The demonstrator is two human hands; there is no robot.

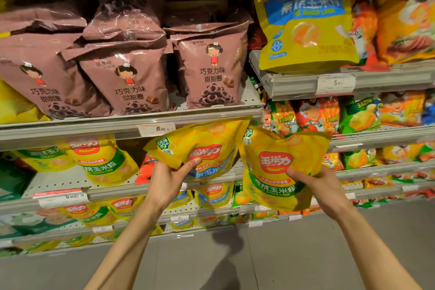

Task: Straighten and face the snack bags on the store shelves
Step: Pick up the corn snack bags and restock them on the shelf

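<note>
— Head view first: what have you got?

— My left hand (170,178) pinches a yellow corn bag with a blue band (200,148) by its lower edge, thumb on the front. My right hand (315,186) grips a second yellow corn bag, the green-banded one (280,167), the same way. Both are held off the shelves, tilted, just in front of the middle shelf (113,188).

— Where do they go?

— Probably the green one beside its matching bags (98,160) on that shelf. The blue one looks like the big bag (303,14) up on the right shelf.

— What might go wrong?

— I'm holding slick, puffy bags by one edge only, so either could slide out and drop to the floor (306,254). Pushing one in tilted could knock the standing bags askew, or land a flavour in the wrong row. The chocolate ring bags (209,73) above already lean.
</note>
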